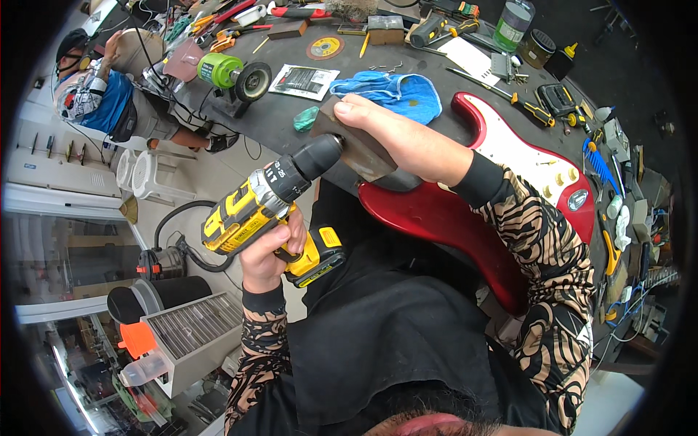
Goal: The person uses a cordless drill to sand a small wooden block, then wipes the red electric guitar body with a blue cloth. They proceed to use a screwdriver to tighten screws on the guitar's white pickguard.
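My left hand [275, 247] grips a yellow-and-black cordless drill [249, 209] by its handle, the chuck pointing up and to the right. The chuck's tip meets a dark, flat plate [363, 160], seemingly metal; I cannot tell whether they touch. My right hand [385, 134] holds that plate from its right side, thumb along the top edge. Beneath and to the right lies a red electric guitar body [407, 218] with a white pickguard [520, 149]. Just beyond my hands are a blue cloth [414, 94] and a crumpled green piece [305, 118].
The dark workbench [262, 131] curves across the top, holding a green bench grinder [218, 69], white packet [302, 81], screwdrivers [538, 112] and several other tools. A person [109, 109] works at left behind white stools [153, 174]. A vacuum [160, 265] and slatted box [193, 327] stand lower left.
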`<act>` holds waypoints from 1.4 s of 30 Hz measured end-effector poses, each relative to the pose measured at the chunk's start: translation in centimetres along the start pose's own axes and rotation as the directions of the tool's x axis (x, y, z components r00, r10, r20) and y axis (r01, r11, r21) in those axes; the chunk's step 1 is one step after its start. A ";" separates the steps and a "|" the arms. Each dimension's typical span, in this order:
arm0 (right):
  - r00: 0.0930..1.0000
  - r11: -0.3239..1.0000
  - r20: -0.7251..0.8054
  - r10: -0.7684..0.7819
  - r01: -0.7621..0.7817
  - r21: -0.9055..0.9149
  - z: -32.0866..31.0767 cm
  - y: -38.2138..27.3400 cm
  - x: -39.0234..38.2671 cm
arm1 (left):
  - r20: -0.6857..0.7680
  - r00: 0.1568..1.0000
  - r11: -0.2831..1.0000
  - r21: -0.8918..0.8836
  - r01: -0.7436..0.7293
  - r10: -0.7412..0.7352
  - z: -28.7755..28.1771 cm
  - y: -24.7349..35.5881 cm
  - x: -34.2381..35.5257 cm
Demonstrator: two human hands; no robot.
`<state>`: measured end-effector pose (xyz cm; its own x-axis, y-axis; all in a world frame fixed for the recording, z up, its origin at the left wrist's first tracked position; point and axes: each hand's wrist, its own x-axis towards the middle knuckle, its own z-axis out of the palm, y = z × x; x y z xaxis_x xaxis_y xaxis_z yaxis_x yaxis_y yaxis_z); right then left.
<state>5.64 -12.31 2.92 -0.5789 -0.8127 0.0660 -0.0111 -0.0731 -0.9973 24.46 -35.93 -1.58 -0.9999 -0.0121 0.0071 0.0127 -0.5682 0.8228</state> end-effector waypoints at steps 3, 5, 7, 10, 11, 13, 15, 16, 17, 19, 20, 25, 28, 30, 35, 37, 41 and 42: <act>1.000 1.000 0.008 -0.015 0.015 -0.008 -0.2 0.3 -0.1 | 0.001 1.000 1.000 0.000 0.005 -0.005 -0.1 0.0 -0.1; 1.000 1.000 0.010 -0.021 0.021 -0.009 -0.3 0.3 0.0 | 0.001 1.000 1.000 0.004 0.014 -0.014 -0.3 0.0 -0.1; 0.999 0.999 -0.004 0.037 -0.037 0.038 0.0 -0.2 0.0 | -0.006 1.000 1.000 0.018 0.019 -0.019 -0.3 0.0 -0.1; 1.000 1.000 -0.005 -0.010 0.010 -0.009 -0.2 0.3 0.0 | -0.006 1.000 1.000 0.016 0.022 -0.022 0.0 0.1 -0.2; 1.000 1.000 -0.028 -0.003 0.003 0.004 -0.1 0.1 0.0 | -0.015 1.000 0.999 0.032 0.009 -0.009 0.0 0.1 -0.2; 0.997 0.999 -0.072 0.013 -0.010 0.034 0.4 -0.2 0.0 | -0.032 0.999 0.998 0.067 -0.015 0.017 0.1 -0.1 -0.3; 0.998 0.999 -0.062 0.015 -0.013 0.030 0.2 0.2 0.1 | -0.021 1.000 0.997 0.075 -0.005 0.006 0.3 0.0 -0.3; 0.998 1.000 -0.059 0.018 -0.017 0.024 0.1 0.3 0.2 | -0.012 1.000 0.997 0.076 0.001 0.000 0.5 0.1 -0.2; 0.997 0.998 -0.065 0.033 -0.030 0.047 0.2 0.2 0.2 | -0.025 1.000 0.995 0.100 -0.012 0.014 0.7 0.1 -0.2; 0.995 0.994 -0.074 0.062 -0.055 0.094 0.5 -0.1 0.2 | -0.054 0.998 0.988 0.151 -0.035 0.044 1.2 0.0 -0.2; 0.994 0.994 -0.084 0.067 -0.059 0.096 0.5 -0.1 0.2 | -0.057 0.997 0.986 0.162 -0.044 0.054 1.4 -0.1 -0.2; 0.987 0.991 -0.151 0.054 -0.034 0.127 0.6 1.0 0.3 | -0.047 0.995 0.965 0.253 -0.069 0.084 2.0 0.0 -0.1; 0.986 0.986 -0.126 0.111 -0.093 0.139 0.4 0.2 0.1 | -0.054 0.996 0.967 0.247 -0.061 0.077 2.3 0.1 -0.1; 0.987 0.990 -0.137 0.083 -0.065 0.126 0.4 0.6 0.2 | -0.022 0.997 0.963 0.263 -0.059 0.067 2.3 0.3 0.1; 0.985 0.989 -0.144 0.096 -0.078 0.125 0.4 0.4 0.2 | -0.073 0.994 0.964 0.258 -0.063 0.085 2.3 -0.2 -0.1; 0.985 0.989 -0.148 0.088 -0.069 0.130 0.5 0.5 0.2 | -0.029 0.999 0.970 0.242 -0.036 0.044 2.1 0.1 -0.1; 0.985 0.991 -0.150 0.083 -0.065 0.119 0.5 0.5 0.1 | -0.079 0.994 0.968 0.246 -0.051 0.072 2.5 -0.3 -0.1; 0.986 0.993 -0.149 0.069 -0.053 0.105 0.5 0.5 0.2 | -0.104 0.991 0.966 0.252 -0.060 0.089 2.6 -0.4 -0.1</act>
<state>5.88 -12.81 2.40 -0.6936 -0.7203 -0.0083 0.1054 -0.0901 -0.9903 24.56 -33.60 -0.40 -0.9888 -0.1476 0.0212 0.0709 -0.3405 0.9376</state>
